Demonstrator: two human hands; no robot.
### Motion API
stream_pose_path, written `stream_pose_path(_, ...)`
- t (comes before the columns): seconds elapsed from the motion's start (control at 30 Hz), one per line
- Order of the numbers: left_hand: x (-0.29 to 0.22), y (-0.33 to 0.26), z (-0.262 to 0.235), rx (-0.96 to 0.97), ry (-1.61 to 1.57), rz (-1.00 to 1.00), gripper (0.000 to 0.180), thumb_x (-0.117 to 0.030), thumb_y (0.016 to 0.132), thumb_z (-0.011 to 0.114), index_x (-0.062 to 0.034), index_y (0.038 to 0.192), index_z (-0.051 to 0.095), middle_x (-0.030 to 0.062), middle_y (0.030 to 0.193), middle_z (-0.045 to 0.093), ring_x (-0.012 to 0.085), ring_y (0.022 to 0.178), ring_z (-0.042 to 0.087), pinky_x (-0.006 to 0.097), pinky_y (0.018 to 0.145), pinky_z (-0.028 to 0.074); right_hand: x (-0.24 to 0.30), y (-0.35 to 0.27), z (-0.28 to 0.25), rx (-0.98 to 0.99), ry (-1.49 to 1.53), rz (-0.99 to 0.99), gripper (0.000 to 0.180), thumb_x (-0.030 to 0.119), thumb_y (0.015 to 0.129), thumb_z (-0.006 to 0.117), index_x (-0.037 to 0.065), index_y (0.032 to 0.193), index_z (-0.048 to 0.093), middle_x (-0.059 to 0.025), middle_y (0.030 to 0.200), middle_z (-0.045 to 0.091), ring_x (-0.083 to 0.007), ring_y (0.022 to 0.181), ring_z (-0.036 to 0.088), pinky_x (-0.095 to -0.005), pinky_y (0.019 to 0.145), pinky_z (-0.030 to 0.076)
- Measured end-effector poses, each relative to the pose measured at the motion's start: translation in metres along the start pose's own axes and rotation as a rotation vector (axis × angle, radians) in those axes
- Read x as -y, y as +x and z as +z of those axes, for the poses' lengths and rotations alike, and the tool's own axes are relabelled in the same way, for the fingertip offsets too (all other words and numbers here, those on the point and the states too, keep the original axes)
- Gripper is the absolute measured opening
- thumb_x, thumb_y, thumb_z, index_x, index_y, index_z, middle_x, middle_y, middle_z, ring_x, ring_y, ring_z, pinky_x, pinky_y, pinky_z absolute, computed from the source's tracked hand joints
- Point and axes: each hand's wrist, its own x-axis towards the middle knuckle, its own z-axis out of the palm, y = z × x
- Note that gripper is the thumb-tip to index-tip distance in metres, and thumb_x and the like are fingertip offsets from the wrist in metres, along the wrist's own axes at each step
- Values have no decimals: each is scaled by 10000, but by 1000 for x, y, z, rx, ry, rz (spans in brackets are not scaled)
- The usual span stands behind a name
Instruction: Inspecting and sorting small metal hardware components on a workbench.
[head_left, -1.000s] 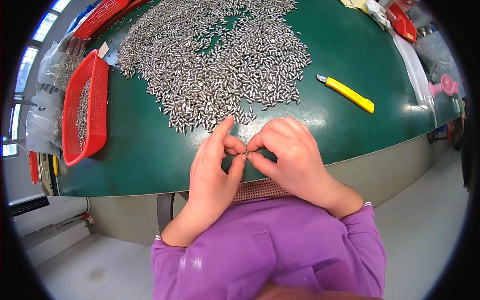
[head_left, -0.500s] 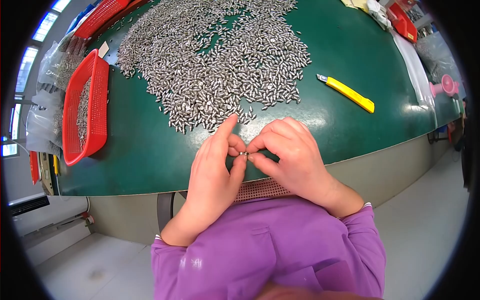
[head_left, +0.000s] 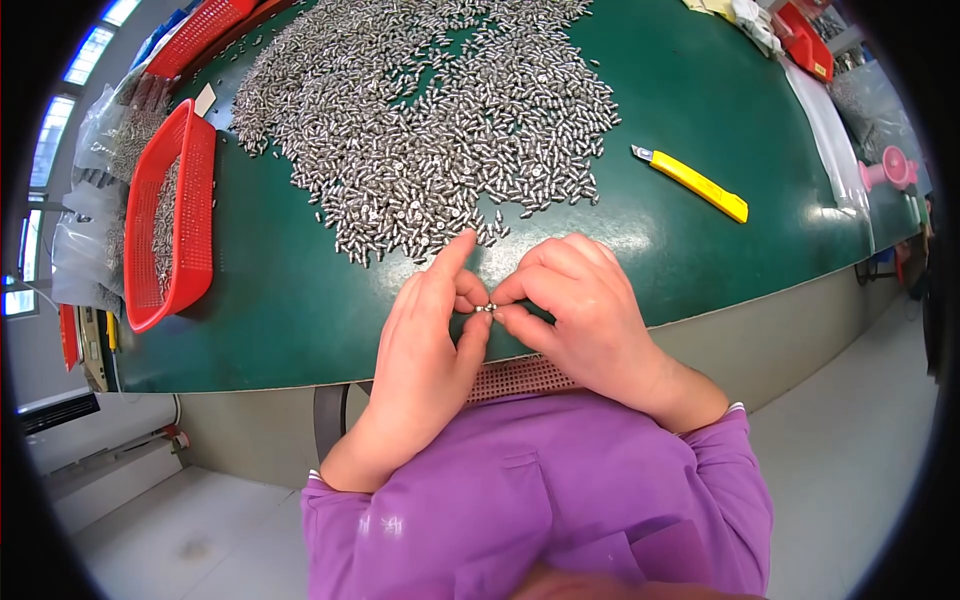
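Both my hands meet near the front edge of the green table, pinching one small silver metal part [head_left: 486, 308] between their fingertips. My left hand [head_left: 425, 315] grips its left end with thumb and a bent finger, the index finger stretched out toward the pile. From the other side, my right hand [head_left: 580, 300] holds it between thumb and index finger. The part is too small and too covered to make out its exact kind. Just beyond my fingers spreads a wide pile of small pointed silver metal pieces [head_left: 440, 130].
A yellow box cutter [head_left: 695, 187] lies right of the pile, blade out. On the left stands a red plastic basket [head_left: 200, 220] holding small metal pieces, beside clear bags [head_left: 85, 240]. A pink object [head_left: 893, 170] sits at the far right. The table's front edge [head_left: 250, 388] runs below my hands.
Hardly anything differs: my fingertips have shifted very slightly around the small metal part, which both hands still pinch. The view has moved a little.
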Motion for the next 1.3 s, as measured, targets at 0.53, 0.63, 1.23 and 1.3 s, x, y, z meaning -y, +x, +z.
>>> stream_pose_path(0.53, 0, -4, 0, -12, 33, 34, 748, 134, 766, 663, -13, 1459, 422, 88, 962, 598, 264, 893, 590, 385, 817, 504, 2, -1, 0, -6, 8, -8, 125, 124, 788, 748, 123, 878, 662, -16, 884, 566, -244, 865, 551, -383, 751, 432)
stream_pose_path(0.63, 0, -6, 0, -10, 22, 41, 743, 132, 773, 665, -14, 1460, 424, 82, 955, 600, 260, 888, 589, 384, 814, 505, 2, -2, 0, -7, 11, -10, 127, 120, 792, 740, 119, 890, 660, -23, 895, 561, -248, 882, 549, -386, 769, 433)
stream_pose_path(1.23, 10, 14, -3, -156, 136, 124, 654, 56, 804, 712, -21, 1416, 493, 125, 1093, 644, 296, 1000, 604, 401, 884, 499, -6, 20, -13, -54, -86, -23, 296, 28, 801, 713, 10, 1089, 646, -132, 967, 596, -340, 904, 568, -436, 807, 483)
stream_pose_path(1.3, 13, 20, 7, -156, 139, 185, 698, 73, 789, 719, -24, 1437, 478, 118, 1123, 647, 270, 1009, 603, 377, 893, 498, -5, 24, -5, -60, -93, -54, 271, 15, 805, 695, 7, 1071, 646, -132, 971, 600, -339, 896, 565, -429, 814, 482)
